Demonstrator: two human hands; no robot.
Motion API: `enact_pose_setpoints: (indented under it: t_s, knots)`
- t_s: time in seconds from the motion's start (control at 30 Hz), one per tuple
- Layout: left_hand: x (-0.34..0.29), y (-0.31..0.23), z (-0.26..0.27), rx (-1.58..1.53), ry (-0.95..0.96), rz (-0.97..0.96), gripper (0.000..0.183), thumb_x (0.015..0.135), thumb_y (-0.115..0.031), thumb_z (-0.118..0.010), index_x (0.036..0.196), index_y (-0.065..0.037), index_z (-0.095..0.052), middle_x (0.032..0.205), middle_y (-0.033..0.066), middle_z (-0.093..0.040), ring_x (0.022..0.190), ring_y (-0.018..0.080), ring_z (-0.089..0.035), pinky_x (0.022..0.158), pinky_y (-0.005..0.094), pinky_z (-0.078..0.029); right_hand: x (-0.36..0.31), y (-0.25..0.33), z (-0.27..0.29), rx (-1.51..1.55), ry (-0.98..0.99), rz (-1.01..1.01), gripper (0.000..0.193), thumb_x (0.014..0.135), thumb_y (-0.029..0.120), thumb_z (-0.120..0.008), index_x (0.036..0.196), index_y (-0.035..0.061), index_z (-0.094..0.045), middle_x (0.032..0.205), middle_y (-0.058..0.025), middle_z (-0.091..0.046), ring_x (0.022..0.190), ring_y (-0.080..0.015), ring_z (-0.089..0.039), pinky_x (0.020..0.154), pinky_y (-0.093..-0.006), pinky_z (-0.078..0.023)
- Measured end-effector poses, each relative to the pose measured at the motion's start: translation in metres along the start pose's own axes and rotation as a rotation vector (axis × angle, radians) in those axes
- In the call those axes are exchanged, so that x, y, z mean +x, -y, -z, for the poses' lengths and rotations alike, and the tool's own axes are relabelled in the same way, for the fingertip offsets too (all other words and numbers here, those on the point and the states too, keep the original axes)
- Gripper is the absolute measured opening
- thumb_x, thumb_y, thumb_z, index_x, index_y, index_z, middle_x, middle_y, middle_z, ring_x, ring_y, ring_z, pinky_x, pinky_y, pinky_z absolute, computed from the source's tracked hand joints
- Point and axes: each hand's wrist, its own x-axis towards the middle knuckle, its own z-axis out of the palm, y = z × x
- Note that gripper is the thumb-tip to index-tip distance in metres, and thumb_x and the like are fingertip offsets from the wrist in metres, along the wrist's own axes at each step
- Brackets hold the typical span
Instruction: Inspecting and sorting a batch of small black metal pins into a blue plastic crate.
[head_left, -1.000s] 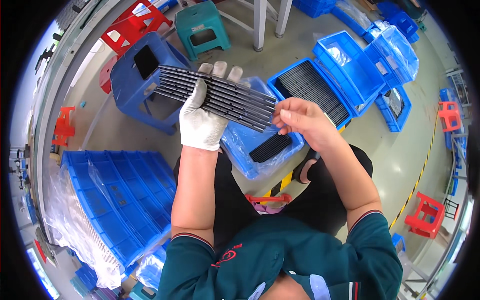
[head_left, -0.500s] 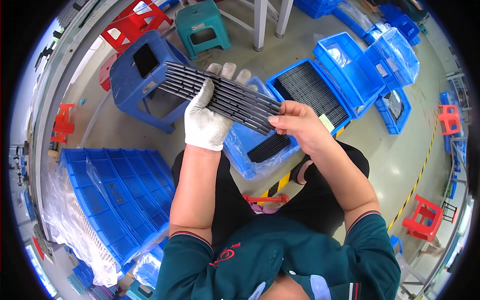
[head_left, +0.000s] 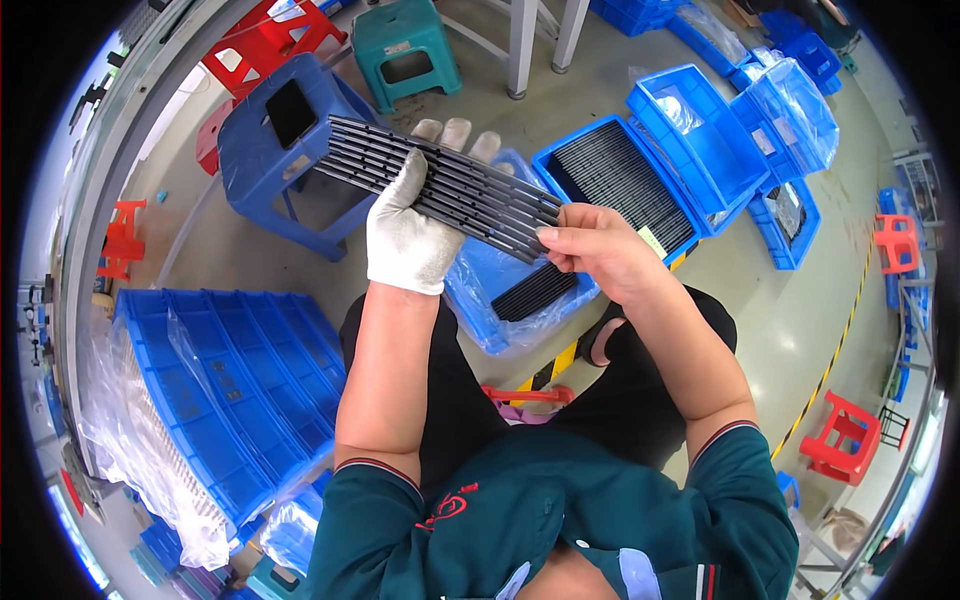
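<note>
L hand [head_left: 408, 238], white glove, fingers [head_left: 456, 134] wrapped round a bundle of long dark strips [head_left: 440, 186], thumb on top, other fingertips showing past its far edge. R hand [head_left: 598, 252], bare, fingers closed pinching the bundle's near-right end. Just below the fingers: blue bin [head_left: 490, 300] w/ more dark strips; blue stool [head_left: 285, 140] beyond the bundle's left end.

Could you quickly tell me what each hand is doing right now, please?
Left hand: gloved, closed around the bundle of dark strips.
Right hand: bare, pinching the bundle's near end.
</note>
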Motion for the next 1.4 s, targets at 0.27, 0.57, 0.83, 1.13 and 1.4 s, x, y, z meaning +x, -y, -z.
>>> enact_pose_setpoints:
  t_s: [0.27, 0.57, 0.83, 1.13, 1.4]
  knots:
    - [-0.0014, -0.0031, 0.0035, -0.038, -0.002, 0.0, 0.03, 0.1, -0.019, -0.04, 0.125, -0.006, -0.049, 0.131, 0.0189, -0.05, 0.13, 0.0431, -0.04, 0.108, 0.0592, -0.032, -0.0018, 0.0006, -0.0024, -0.064, 0.019, 0.076, 0.025, 0.076, 0.018, -0.076, 0.072, 0.0081, -0.054, 0.071, -0.0033, -0.058, 0.067, -0.01, -0.051, 0.064, -0.022, -0.043]
    - [-0.0027, -0.0017, 0.0003, -0.029, -0.001, 0.007, 0.031, 0.101, -0.02, -0.036, 0.125, -0.006, -0.048, 0.131, 0.0182, -0.05, 0.131, 0.0428, -0.04, 0.108, 0.0596, -0.031, -0.0023, -0.0021, -0.0039, -0.029, 0.006, 0.094, 0.023, 0.076, 0.017, -0.077, 0.074, 0.0073, -0.055, 0.072, -0.0033, -0.06, 0.067, -0.0097, -0.052, 0.065, -0.0218, -0.043]
    - [-0.0017, -0.0032, 0.0027, -0.013, 0.0, 0.006, 0.026, 0.098, -0.02, -0.044, 0.119, -0.007, -0.051, 0.122, 0.0155, -0.053, 0.125, 0.0401, -0.046, 0.106, 0.06, -0.034, -0.0069, 0.0027, -0.0016, -0.169, -0.034, 0.198, 0.023, 0.079, 0.021, -0.075, 0.086, 0.0024, -0.063, 0.078, -0.0032, -0.063, 0.072, -0.01, -0.056, 0.071, -0.0234, -0.045]
    - [-0.0036, -0.0005, -0.0022, -0.022, -0.125, 0.016, 0.025, 0.097, -0.021, -0.046, 0.116, -0.007, -0.055, 0.119, 0.0157, -0.058, 0.122, 0.0408, -0.049, 0.105, 0.0609, -0.036, -0.0061, 0.0013, 0.0044, -0.215, -0.058, 0.266, 0.023, 0.085, 0.023, -0.071, 0.091, 0.0008, -0.066, 0.079, -0.0033, -0.064, 0.076, -0.0096, -0.058, 0.073, -0.0235, -0.046]
    - [-0.0021, 0.0009, -0.001, -0.011, -0.127, 0.029, 0.025, 0.099, -0.022, -0.042, 0.115, -0.007, -0.055, 0.118, 0.0157, -0.058, 0.122, 0.0391, -0.05, 0.104, 0.0608, -0.037, -0.0043, -0.0002, 0.0007, -0.221, -0.099, 0.292, 0.016, 0.083, 0.015, -0.071, 0.086, 0.0004, -0.065, 0.076, -0.0022, -0.062, 0.071, -0.0086, -0.057, 0.069, -0.0225, -0.046]
